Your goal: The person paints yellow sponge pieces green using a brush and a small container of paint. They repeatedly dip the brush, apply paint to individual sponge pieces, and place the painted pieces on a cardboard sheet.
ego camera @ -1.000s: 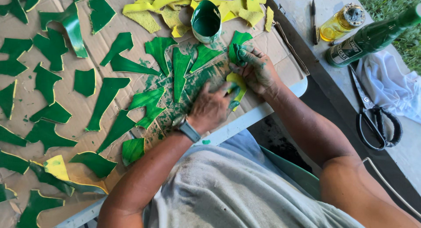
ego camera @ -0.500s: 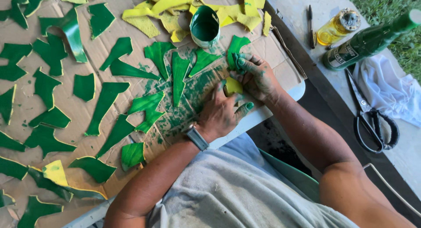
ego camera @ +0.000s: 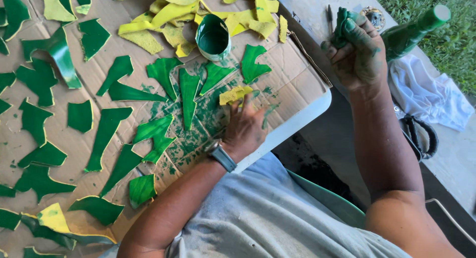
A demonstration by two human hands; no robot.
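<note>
Head view: the left hand (ego camera: pixel 246 125) lies flat, fingers spread, on the paint-smeared cardboard sheet (ego camera: pixel 297 84) that covers the desk (ego camera: pixel 317 105). Its fingertips touch a small yellow piece (ego camera: pixel 235 94) and hold nothing. A wristwatch (ego camera: pixel 221 156) sits on that wrist. The right hand (ego camera: pixel 356 52), smeared green, is raised off to the right of the cardboard sheet, closed in a fist around a green-soaked sponge or rag (ego camera: pixel 343 24); what exactly it is cannot be told. Just right of that fist stands a green bottle (ego camera: pixel 409 34), with a white cloth (ego camera: pixel 429 97) below it and black-handled scissors (ego camera: pixel 421 135) partly hidden by the arm. Near the top of the cardboard sheet a green paint can (ego camera: pixel 213 37) lies tilted, its mouth showing, beside a heap of yellow unpainted pieces (ego camera: pixel 198 10). Green painted pieces (ego camera: pixel 106 134) are spread over the rest of the sheet.

Risks, as I judge them: the loaded applicator could drip on the desk edge; the flat palm could smudge wet pieces nearby; the tilted can could spill if nudged.
</note>
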